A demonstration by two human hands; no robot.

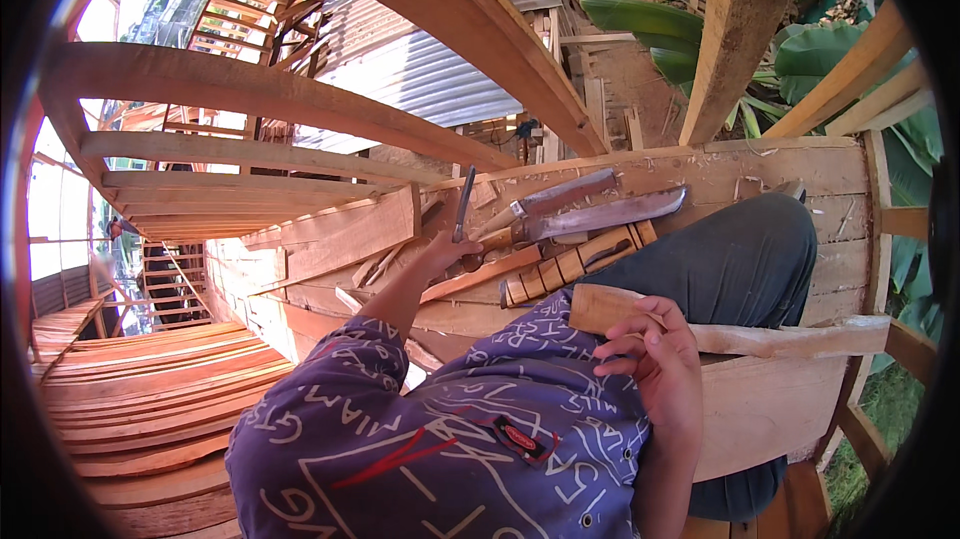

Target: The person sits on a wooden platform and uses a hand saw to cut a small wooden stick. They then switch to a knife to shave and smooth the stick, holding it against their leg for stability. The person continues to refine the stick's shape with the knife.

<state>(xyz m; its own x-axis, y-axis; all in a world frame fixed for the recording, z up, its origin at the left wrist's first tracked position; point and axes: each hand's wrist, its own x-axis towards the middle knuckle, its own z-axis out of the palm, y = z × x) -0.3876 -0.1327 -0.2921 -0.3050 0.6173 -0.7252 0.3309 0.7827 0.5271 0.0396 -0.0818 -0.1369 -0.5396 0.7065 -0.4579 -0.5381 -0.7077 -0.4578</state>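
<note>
My left hand [456, 248] is closed around a narrow dark metal tool [465, 201] that points away from me; its exact kind is unclear. Close to that hand lie a large knife with a wooden handle and long broad blade [620, 214], and a second broad blade [566, 193] behind it. Nearer me is a wooden sheath [575, 265] with dark bands. Over my lap my right hand [655, 354] has half-curled fingers, apart from each other. It is in front of a long carved wood piece [790, 338], which has a flat wider end [603, 309] at the left.
A plank platform [825, 174] with scattered shavings carries the tools. An upright board [350, 239] and loose offcuts are at the left. Wooden beams [300, 99] cross overhead and ahead. Stacked planks [160, 419] fill the lower left. Corrugated roofing [420, 69] and large leaves [650, 27] lie beyond.
</note>
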